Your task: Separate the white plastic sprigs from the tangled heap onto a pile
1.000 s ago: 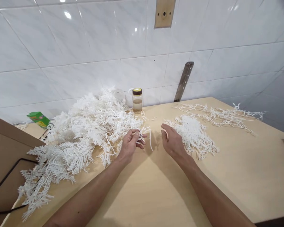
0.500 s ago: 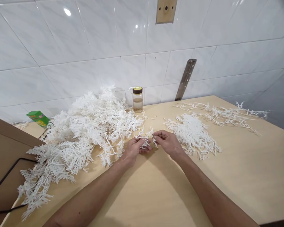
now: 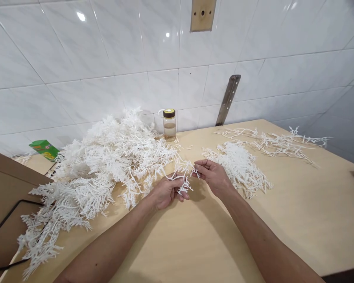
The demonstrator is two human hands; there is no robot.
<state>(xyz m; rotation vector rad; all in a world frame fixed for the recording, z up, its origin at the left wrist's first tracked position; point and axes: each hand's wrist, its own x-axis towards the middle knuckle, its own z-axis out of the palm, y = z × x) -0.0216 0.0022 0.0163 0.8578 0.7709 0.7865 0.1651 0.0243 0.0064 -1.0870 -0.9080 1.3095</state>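
Note:
My left hand point(image 3: 167, 191) is closed around a white branched plastic sprig point(image 3: 181, 177), whose thin twigs stick out above and below the thumb. My right hand point(image 3: 211, 175) pinches a small twig at the right side of this sprig, between thumb and forefinger; whether that twig is still joined to the sprig I cannot tell. Left of my hands lies a large heap of white feathery plastic branches point(image 3: 106, 157). Just beyond my right hand is a smaller pile of short white twigs point(image 3: 238, 167).
Bare, longer white stems point(image 3: 277, 143) lie at the table's point(image 3: 306, 212) back right. A clear bottle point(image 3: 169, 127) with a dark lid stands near the tiled wall. A metal strip point(image 3: 228, 100) leans there. At left are a green box point(image 3: 45, 150) and a brown panel point(image 3: 8, 196).
The sprig in my left hand has turned and now shows more of its twigs. My right hand has shifted slightly right, still pinching. The view has moved a little.

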